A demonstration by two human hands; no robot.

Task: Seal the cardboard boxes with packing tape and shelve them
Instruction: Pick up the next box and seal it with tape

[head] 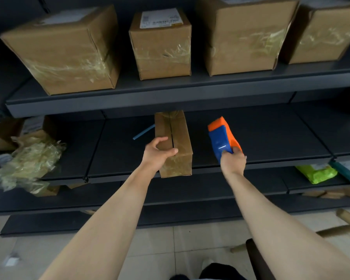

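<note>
Above your hands, the upper shelf [170, 93] already carries four taped cardboard boxes [65, 49], so most of the job looks done. The rest of the work is on the middle shelf [271, 138] under your grip. One small box [178, 134] lies there lengthwise, its near end at the shelf's front lip. Tape shines at both ends, but the top seam reads as a dark slit, and from this angle I can't be sure it is sealed.

The orange-and-blue tape dispenser [220, 138] sits just right of the box and apart from it, its handle clenched in your right hand [232, 162]. Your left hand [158, 154] wraps the box's near left corner, thumb across the top.

Bare shelf runs well to the right of the dispenser. The upper shelf's edge hangs low over the box's far end. Left of your box hand, a wad of crumpled tape [28, 158] lies well off, and a blue stick [142, 132] lies close.
</note>
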